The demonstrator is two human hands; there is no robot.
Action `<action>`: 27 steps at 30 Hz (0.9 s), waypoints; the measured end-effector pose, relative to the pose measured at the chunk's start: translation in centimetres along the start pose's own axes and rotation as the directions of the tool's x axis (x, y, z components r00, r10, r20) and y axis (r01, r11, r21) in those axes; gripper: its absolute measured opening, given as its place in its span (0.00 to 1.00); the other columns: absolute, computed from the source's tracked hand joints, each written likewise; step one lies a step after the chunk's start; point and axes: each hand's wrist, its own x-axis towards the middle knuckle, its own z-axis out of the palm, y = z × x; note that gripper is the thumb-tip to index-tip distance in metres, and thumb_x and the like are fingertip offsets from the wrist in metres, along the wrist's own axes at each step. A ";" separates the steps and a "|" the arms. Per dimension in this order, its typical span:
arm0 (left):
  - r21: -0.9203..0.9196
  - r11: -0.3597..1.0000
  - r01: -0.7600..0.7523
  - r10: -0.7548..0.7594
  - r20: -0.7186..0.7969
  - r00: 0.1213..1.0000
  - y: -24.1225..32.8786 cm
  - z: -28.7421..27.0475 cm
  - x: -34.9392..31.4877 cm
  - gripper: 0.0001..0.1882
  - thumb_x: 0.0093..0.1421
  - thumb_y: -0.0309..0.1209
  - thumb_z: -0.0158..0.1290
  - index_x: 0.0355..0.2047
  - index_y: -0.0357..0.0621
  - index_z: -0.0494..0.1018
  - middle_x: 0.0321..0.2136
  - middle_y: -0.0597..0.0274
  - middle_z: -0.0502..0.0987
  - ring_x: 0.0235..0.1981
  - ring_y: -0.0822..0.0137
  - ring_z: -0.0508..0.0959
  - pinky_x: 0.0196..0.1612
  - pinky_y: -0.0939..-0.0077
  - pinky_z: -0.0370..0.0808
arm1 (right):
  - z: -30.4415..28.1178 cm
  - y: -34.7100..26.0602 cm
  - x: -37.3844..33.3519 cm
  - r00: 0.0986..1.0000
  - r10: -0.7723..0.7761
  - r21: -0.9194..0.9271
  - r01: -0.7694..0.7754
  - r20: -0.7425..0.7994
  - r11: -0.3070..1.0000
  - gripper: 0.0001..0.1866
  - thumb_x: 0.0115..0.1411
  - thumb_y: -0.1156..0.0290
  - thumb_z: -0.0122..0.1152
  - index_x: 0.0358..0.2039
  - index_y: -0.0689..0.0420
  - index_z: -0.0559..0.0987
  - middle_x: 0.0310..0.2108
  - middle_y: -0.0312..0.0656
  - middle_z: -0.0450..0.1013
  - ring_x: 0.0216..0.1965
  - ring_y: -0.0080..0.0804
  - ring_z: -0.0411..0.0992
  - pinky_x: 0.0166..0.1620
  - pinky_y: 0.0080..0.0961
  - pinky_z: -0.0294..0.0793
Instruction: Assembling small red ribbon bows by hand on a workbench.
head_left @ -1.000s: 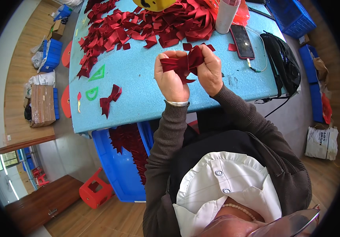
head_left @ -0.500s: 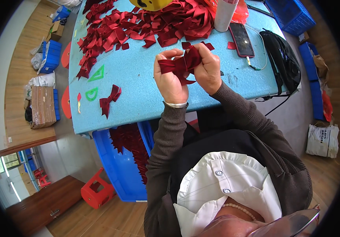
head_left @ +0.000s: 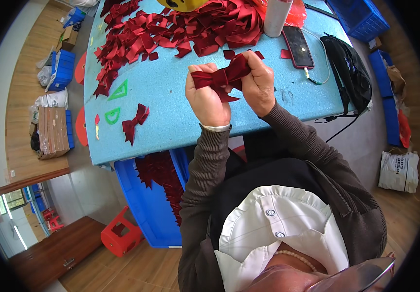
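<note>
A dark red velvet bow [head_left: 223,78] is held up above the near part of the light blue table, between my two hands. My left hand [head_left: 208,103] is closed on the bow's left side, with the fingers partly behind the ribbon. The bow's right loop is pinched by my right hand [head_left: 258,83], thumb uppermost. A tail of the ribbon hangs down between the hands. Another dark red bow [head_left: 135,124] lies on the table to the left. Beyond my hands spreads a large heap of red ribbon pieces [head_left: 156,34].
Green set square [head_left: 119,90] and green protractor [head_left: 112,115] lie at left. A phone [head_left: 298,47] on a cable, a white cylinder [head_left: 276,18] and a black bag [head_left: 349,73] are at right. Below the table edge stands a blue bin [head_left: 151,214] holding red ribbon; a red stool [head_left: 121,232] is beside it.
My left hand has shifted slightly left, and the bow looks more spread out, its centre knot showing more clearly. My right hand keeps its pinch almost in place.
</note>
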 end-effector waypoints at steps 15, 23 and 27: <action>0.413 0.911 0.006 0.016 -0.050 0.999 -0.5 -2.0 0.5 0.19 0.69 0.43 0.42 0.31 0.40 0.70 0.22 0.66 0.72 0.20 0.79 0.69 0.25 0.84 0.68 | -0.8 1.3 1.6 0.951 0.048 -0.101 -0.018 0.305 0.995 0.09 0.54 0.81 0.53 0.37 0.63 0.74 0.28 0.33 0.72 0.27 0.15 0.67 0.30 0.16 0.69; 0.256 0.967 -0.002 0.028 -0.099 0.995 -0.4 -0.8 -0.3 0.18 0.68 0.44 0.43 0.30 0.42 0.67 0.20 0.67 0.71 0.17 0.79 0.68 0.19 0.86 0.66 | 0.4 0.3 -0.2 0.986 0.096 0.047 -0.103 0.133 0.994 0.06 0.58 0.79 0.52 0.37 0.61 0.74 0.30 0.33 0.72 0.28 0.13 0.66 0.28 0.14 0.68; 0.156 0.988 -0.013 0.044 -0.200 0.979 -0.4 0.5 -0.4 0.17 0.68 0.43 0.44 0.29 0.43 0.67 0.18 0.69 0.69 0.16 0.79 0.67 0.17 0.87 0.65 | 0.9 0.8 -0.7 0.996 0.083 0.163 -0.087 0.030 0.983 0.05 0.63 0.75 0.52 0.37 0.61 0.74 0.29 0.32 0.71 0.27 0.12 0.65 0.26 0.12 0.66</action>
